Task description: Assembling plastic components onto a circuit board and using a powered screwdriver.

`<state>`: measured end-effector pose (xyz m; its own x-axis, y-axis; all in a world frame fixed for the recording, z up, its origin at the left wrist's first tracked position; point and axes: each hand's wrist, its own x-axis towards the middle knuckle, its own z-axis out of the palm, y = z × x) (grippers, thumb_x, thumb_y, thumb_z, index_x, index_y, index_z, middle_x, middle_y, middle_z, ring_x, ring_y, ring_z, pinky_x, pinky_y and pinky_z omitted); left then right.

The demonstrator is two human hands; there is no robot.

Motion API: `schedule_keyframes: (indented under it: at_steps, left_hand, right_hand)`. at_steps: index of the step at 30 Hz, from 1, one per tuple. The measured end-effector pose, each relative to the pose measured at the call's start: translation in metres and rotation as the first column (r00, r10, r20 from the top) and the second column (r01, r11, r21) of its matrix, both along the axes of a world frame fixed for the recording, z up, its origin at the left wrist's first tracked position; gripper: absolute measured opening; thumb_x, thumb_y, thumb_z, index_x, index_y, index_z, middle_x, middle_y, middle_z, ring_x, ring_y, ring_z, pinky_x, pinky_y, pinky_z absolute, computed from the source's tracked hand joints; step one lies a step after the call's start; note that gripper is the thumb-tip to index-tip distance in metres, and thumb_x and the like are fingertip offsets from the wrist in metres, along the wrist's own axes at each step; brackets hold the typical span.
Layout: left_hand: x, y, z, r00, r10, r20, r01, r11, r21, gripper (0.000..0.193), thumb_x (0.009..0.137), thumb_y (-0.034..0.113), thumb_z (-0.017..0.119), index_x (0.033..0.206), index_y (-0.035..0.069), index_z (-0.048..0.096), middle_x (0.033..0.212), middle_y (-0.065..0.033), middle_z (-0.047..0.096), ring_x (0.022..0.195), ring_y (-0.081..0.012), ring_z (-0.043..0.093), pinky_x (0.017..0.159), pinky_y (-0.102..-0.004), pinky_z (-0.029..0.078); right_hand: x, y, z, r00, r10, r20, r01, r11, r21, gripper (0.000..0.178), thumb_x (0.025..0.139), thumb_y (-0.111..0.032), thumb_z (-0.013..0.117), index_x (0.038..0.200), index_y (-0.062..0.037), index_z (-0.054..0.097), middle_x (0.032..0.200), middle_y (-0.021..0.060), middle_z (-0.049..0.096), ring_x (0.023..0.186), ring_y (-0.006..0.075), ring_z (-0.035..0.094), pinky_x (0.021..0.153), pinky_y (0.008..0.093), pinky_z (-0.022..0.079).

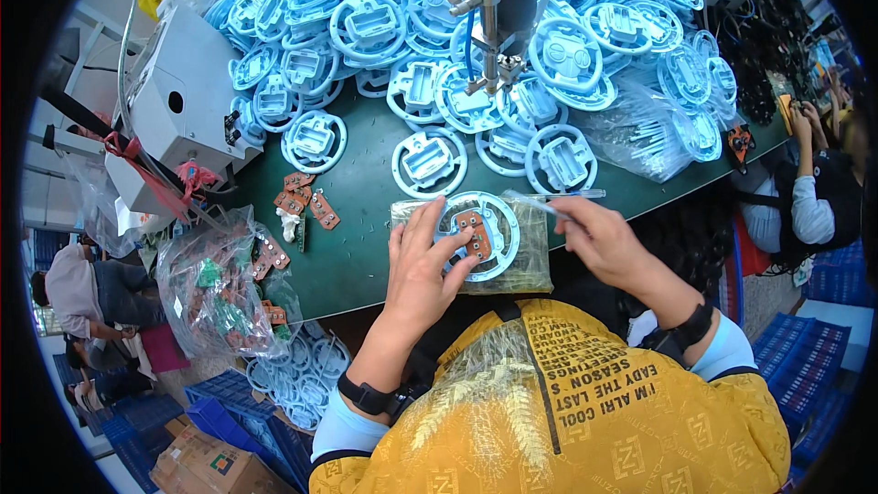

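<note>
My left hand (425,261) grips a light-blue round plastic frame (508,261). Its fingers lie along the frame's left side, and the thumb presses on a brown circuit board (474,236) set in the middle. Beneath the frame is a tape-wrapped block (535,265) at the table's near edge. To the right, my right hand (599,238) is closed on a thin pale rod (533,204), whose tip points toward the frame's right rim. A clear thin rod (581,194) lies just beyond that hand. The fingers partly hide the board.
A large heap of light-blue frames (369,29) covers the far table. A black column with a metal screwdriver-like fitting (489,32) hangs above. Bagged clear rods (645,142) lie right; loose brown boards (322,210), a bag of boards (215,284) and a grey machine (178,101) stand left.
</note>
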<state>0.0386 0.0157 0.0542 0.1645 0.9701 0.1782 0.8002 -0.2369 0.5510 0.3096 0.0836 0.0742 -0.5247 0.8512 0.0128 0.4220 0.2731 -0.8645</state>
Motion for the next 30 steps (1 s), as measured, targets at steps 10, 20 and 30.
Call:
schedule_keyframes:
  at_steps: [10, 20, 30]
  left_hand:
    - [-0.002, 0.0, -0.003, 0.995, 0.065, 0.082, -0.06, 0.996, -0.062, 0.037, 0.076, 0.011, 0.08, 0.112, 0.012, 0.073, 0.146, -0.0195, 0.048, 0.136, -0.0385, 0.043, 0.111, -0.0491, 0.031]
    - [-0.005, 0.007, -0.002, 0.99, 0.051, 0.132, -0.038, 0.995, -0.096, 0.038, 0.067, 0.008, 0.079, 0.104, 0.01, 0.071, 0.143, -0.0201, 0.051, 0.135, -0.0417, 0.042, 0.113, -0.0498, 0.026]
    - [-0.002, 0.009, 0.007, 0.999, -0.052, -0.009, 0.052, 0.998, 0.018, 0.046, 0.068, 0.025, 0.084, 0.109, 0.01, 0.069, 0.14, -0.0266, 0.049, 0.127, -0.045, 0.047, 0.105, -0.0531, 0.034]
  right_hand:
    - [-0.066, -0.005, -0.006, 0.925, 0.256, 0.282, -0.363, 0.818, 0.447, 0.051, 0.077, -0.011, 0.071, 0.126, -0.0136, 0.059, 0.091, 0.0051, 0.061, 0.064, 0.0267, 0.066, 0.05, 0.0377, 0.052]
    - [-0.069, -0.002, -0.031, 0.895, 0.354, 0.272, -0.442, 0.791, 0.423, 0.032, 0.079, -0.014, 0.067, 0.109, -0.0066, 0.063, 0.099, 0.0109, 0.062, 0.065, 0.0287, 0.067, 0.052, 0.0409, 0.054]
    - [-0.042, 0.008, -0.033, 0.963, 0.267, 0.036, -0.261, 0.893, 0.367, 0.038, 0.098, -0.025, 0.057, 0.135, -0.0139, 0.06, 0.101, 0.0117, 0.07, 0.085, 0.0338, 0.07, 0.066, 0.0419, 0.056]
